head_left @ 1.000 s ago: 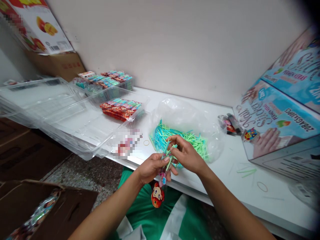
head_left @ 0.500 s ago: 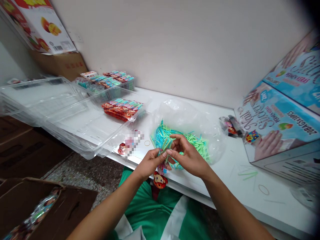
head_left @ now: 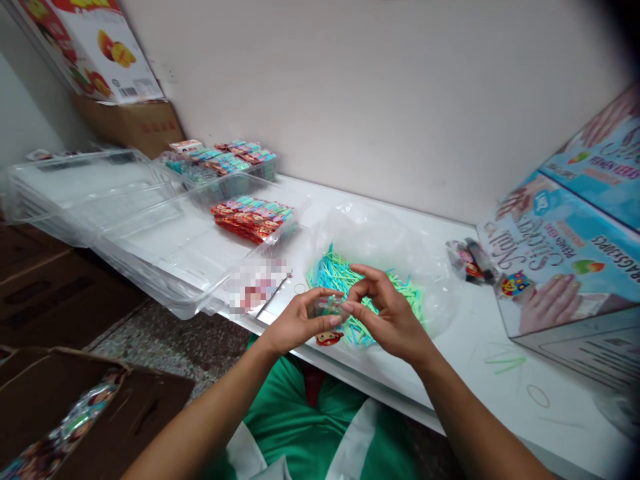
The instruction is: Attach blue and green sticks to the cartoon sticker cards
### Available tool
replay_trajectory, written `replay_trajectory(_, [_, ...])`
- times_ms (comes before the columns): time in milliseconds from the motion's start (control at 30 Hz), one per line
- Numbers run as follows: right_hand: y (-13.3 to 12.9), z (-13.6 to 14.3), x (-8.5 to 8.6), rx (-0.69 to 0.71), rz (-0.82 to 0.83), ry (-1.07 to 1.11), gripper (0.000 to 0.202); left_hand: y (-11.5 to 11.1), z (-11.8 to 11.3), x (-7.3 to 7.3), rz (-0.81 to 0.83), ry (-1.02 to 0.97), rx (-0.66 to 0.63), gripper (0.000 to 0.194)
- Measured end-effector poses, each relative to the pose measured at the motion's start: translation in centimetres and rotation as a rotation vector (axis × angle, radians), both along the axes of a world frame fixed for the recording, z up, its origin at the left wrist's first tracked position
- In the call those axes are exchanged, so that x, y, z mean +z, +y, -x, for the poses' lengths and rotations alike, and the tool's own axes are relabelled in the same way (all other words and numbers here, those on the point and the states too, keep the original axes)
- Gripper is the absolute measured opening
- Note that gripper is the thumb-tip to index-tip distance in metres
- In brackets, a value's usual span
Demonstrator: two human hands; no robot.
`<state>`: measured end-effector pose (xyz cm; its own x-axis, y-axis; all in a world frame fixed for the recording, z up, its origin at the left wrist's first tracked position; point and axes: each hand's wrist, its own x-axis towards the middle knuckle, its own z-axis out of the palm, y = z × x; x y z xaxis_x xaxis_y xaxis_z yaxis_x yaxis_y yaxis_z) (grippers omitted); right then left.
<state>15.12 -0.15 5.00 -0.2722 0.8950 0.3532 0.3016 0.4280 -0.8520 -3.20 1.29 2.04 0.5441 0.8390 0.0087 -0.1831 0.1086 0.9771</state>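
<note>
The left hand [head_left: 293, 325] pinched a small clear packet [head_left: 327, 306] in its fingers [head_left: 319, 293] above the bench [head_left: 467, 343]; the right hand [head_left: 393, 323] was curled beside it, pinch indeterminable; thin sticks [head_left: 331, 270] lay in a bag [head_left: 373, 223] behind

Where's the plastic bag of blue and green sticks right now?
In the head view, the plastic bag sits right of centre on the white table, just beyond the right hand, left of the blue box.
</note>
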Motion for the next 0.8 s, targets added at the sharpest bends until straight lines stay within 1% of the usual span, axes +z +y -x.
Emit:
replay_trajectory(133, [0.5, 0.1, 0.4, -0.027, -0.008, 0.146, 0.049, 0.2, 0.2, -0.5, 0.006, -0.008, 0.002, 0.040])
replay_trajectory(200, [0.9, 0.1, 0.7, -0.038, -0.004, 0.214, 0.047, 0.3, 0.2, -0.7, 0.043, -0.039, -0.004, 0.043])
replay_trajectory(300, [1.4, 0.0, 1.1, -0.030, 0.006, 0.258, 0.046, 0.5, 0.1, -1.0, 0.100, -0.060, -0.007, 0.047])
replay_trajectory(433, [1.9, 0.4, 1.6, -0.006, 0.017, 0.245, 0.044, 0.6, -0.2, -1.6, 0.131, -0.098, 0.041, 0.034])
replay_trajectory(500, [2.0, 0.7, 2.0, -0.005, 0.014, 0.228, 0.044, 0.6, -0.2, -1.3, 0.111, -0.091, 0.078, 0.026])
replay_trajectory(567, [2.1, 0.8, 2.4, -0.007, 0.007, 0.176, 0.045, 0.9, 0.3, -0.3, 0.076, -0.031, 0.107, 0.024])
replay_trajectory(633, [2.3, 0.5, 2.7, -0.023, 0.004, 0.092, 0.044, 1.9, 1.4, 1.7, 0.016, 0.044, 0.176, 0.025])
replay_trajectory(667, [2.5, 0.1, 2.8, -0.045, 0.007, 0.056, 0.042, 2.8, 2.3, 2.8, -0.021, 0.072, 0.244, 0.027])
replay_trajectory(733, [2.9, -0.8, 2.6, -0.116, 0.020, 0.034, 0.038, 5.5, 4.5, 5.3, -0.134, 0.120, 0.427, 0.035])
replay_trajectory(800, [3.3, -1.9, 2.1, -0.201, 0.049, 0.067, 0.033, 9.2, 7.0, 7.4, -0.272, 0.237, 0.570, 0.039])
